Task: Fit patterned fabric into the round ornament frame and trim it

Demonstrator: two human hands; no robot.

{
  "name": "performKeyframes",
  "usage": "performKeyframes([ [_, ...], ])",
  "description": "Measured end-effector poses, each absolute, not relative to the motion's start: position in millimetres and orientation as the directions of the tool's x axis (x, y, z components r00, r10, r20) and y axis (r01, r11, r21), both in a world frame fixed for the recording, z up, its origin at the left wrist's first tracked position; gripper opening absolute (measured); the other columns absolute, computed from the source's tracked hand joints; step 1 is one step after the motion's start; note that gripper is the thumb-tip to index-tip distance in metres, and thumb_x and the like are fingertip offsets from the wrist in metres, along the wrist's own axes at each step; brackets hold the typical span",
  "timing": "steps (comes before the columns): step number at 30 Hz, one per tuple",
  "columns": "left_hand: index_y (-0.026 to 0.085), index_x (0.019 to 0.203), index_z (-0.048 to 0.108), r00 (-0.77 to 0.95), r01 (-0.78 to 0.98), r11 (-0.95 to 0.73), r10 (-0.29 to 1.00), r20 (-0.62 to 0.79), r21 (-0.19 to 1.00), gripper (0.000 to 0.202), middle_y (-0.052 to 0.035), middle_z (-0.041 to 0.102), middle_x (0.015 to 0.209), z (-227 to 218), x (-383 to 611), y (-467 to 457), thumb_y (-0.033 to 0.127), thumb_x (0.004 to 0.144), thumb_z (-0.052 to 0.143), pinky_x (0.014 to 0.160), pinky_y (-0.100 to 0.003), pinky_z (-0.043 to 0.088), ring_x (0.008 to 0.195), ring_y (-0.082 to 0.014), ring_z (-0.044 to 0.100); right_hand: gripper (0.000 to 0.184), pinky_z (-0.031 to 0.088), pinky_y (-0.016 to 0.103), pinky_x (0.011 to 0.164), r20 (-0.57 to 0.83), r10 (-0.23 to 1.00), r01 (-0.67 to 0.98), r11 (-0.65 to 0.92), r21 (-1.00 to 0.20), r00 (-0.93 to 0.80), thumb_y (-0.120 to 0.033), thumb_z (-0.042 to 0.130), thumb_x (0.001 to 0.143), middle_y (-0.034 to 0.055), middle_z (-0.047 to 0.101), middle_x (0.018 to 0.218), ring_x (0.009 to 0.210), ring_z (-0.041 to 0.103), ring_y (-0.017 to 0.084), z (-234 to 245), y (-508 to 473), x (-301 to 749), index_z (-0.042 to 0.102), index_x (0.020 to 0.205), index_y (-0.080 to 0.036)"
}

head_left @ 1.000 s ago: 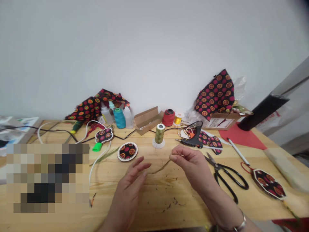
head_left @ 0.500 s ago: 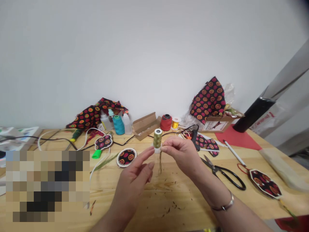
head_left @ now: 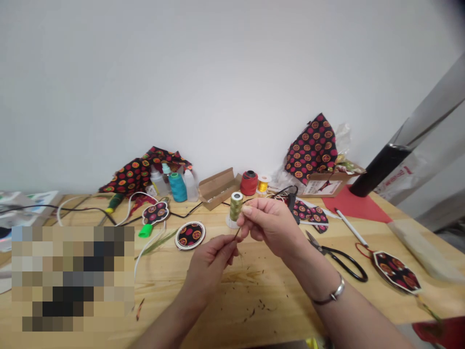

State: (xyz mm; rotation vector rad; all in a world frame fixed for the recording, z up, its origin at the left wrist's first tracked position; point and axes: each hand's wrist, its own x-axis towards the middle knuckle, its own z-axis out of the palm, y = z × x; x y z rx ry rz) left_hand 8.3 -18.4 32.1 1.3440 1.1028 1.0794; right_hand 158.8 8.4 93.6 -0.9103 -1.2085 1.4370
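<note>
Between my two hands runs a short dark olive bundle of thread (head_left: 237,233). My left hand (head_left: 214,254) pinches its lower part between thumb and fingers, and a few loose ends hang below. My right hand (head_left: 269,223), with a bracelet on the wrist, is closed on the upper end of the bundle. Just behind the fingertips stands an olive-green thread spool (head_left: 236,206) on a white base, partly covered by the right hand. A round fabric-covered piece with a pale rim (head_left: 190,235) lies to the left of my left hand.
Black-handled scissors (head_left: 337,257) lie right of my right arm, beside a white pen (head_left: 350,228) and an octagonal fabric piece (head_left: 396,272). Behind stand a teal thread cone (head_left: 178,187), an open cardboard box (head_left: 220,189) and a red thread cone (head_left: 249,183). Cables cross the left side.
My left hand has closed from spread fingers to a pinch on the thread bundle's lower part. My right hand has shifted slightly, still holding the upper end.
</note>
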Motion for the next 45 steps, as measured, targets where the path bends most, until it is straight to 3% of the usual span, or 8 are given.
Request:
performKeyframes([
  [9, 0.018, 0.094, 0.073, 0.042, 0.067, -0.004, 0.999, 0.001, 0.998, 0.026, 0.0010, 0.058, 0.063, 27.8, 7.8, -10.2, 0.036, 0.076, 0.064, 0.055, -0.025, 0.038, 0.054, -0.0141, 0.047, 0.016, 0.036, 0.017, 0.038, 0.160, 0.983, -0.302, 0.127, -0.945, -0.089, -0.028, 0.069, 0.068, 0.0005, 0.065, 0.058, 0.044, 0.055, 0.007, 112.6, 20.8, 165.7, 0.061, 0.062, -0.015],
  [12, 0.021, 0.110, 0.066, -0.107, 0.059, -0.045, 0.993, 0.051, 0.997, 0.038, 0.0015, 0.057, 0.067, 29.3, 5.7, -10.7, 0.036, 0.076, 0.065, 0.058, -0.026, 0.039, 0.056, -0.0147, 0.049, 0.015, 0.040, 0.017, 0.040, 0.198, 0.977, -0.255, 0.172, -0.952, -0.081, -0.025, 0.067, 0.070, 0.0008, 0.065, 0.059, 0.046, 0.057, 0.007, 119.5, 28.0, 165.5, 0.060, 0.062, -0.015],
  [15, 0.020, 0.100, 0.069, -0.185, 0.040, -0.057, 0.981, 0.063, 0.998, 0.030, 0.0023, 0.054, 0.067, 33.3, 2.4, -18.4, 0.038, 0.075, 0.068, 0.057, -0.024, 0.036, 0.058, -0.0128, 0.047, 0.015, 0.041, 0.018, 0.041, 0.206, 0.976, -0.143, 0.195, -0.970, -0.067, -0.025, 0.064, 0.072, 0.0005, 0.064, 0.059, 0.046, 0.058, 0.007, 122.8, 35.7, 163.8, 0.060, 0.062, -0.015],
  [20, 0.013, 0.078, 0.074, 0.255, -0.291, 0.297, 0.940, -0.225, 0.909, 0.027, 0.0070, 0.038, 0.049, 48.5, 2.7, -41.1, 0.039, 0.074, 0.070, 0.046, -0.021, 0.023, 0.046, -0.0060, 0.031, 0.014, 0.035, 0.019, 0.038, 0.188, 0.977, -0.013, 0.187, -0.982, -0.097, -0.023, 0.064, 0.073, -0.0003, 0.062, 0.053, 0.040, 0.052, 0.007, 116.2, 38.9, 158.6, 0.063, 0.062, -0.015],
  [24, 0.010, 0.083, 0.075, 0.471, -0.466, 0.562, 0.811, -0.346, 0.683, 0.023, 0.0008, 0.054, 0.062, 55.4, 4.1, -51.9, 0.031, 0.073, 0.072, 0.044, -0.018, 0.019, 0.045, -0.0021, 0.029, 0.010, 0.041, 0.023, 0.047, 0.216, 0.969, 0.071, 0.226, -0.972, -0.123, -0.017, 0.067, 0.071, 0.0001, 0.063, 0.061, 0.047, 0.051, 0.008, 103.4, 26.7, 156.0, 0.067, 0.061, -0.017],
  [30, 0.008, 0.095, 0.073, 0.603, -0.526, 0.757, 0.654, -0.457, 0.388, 0.026, -0.0151, 0.069, 0.098, 42.1, 0.6, -60.2, 0.027, 0.081, 0.063, 0.041, -0.015, 0.021, 0.043, -0.0007, 0.034, 0.017, 0.046, 0.030, 0.074, 0.433, 0.878, 0.327, 0.478, -0.815, -0.205, -0.008, 0.067, 0.073, 0.0030, 0.056, 0.102, 0.083, 0.055, 0.014, 72.3, -13.7, 155.6, 0.071, 0.067, -0.022],
  [36, 0.011, 0.079, 0.072, 0.644, -0.575, 0.798, 0.577, -0.502, 0.180, 0.009, -0.0040, 0.067, 0.075, 26.0, -1.9, -74.0, 0.019, 0.079, 0.067, 0.037, -0.012, 0.019, 0.038, 0.0005, 0.036, 0.030, 0.042, 0.030, 0.073, 0.508, 0.837, 0.431, 0.543, -0.721, -0.205, 0.001, 0.055, 0.076, 0.0026, 0.046, 0.107, 0.091, 0.047, 0.017, 35.4, -58.6, 154.7, 0.070, 0.073, -0.026],
  [45, 0.003, 0.083, 0.070, 0.601, -0.582, 0.781, 0.601, -0.527, 0.227, 0.012, 0.0027, 0.050, 0.062, 17.5, 1.4, -75.4, 0.014, 0.080, 0.067, 0.037, -0.008, 0.017, 0.041, 0.0032, 0.033, 0.030, 0.039, 0.033, 0.073, 0.607, 0.735, 0.484, 0.667, -0.567, -0.302, 0.004, 0.051, 0.075, 0.0040, 0.042, 0.105, 0.093, 0.040, 0.020, 19.6, -80.4, 163.8, 0.065, 0.078, -0.023],
])
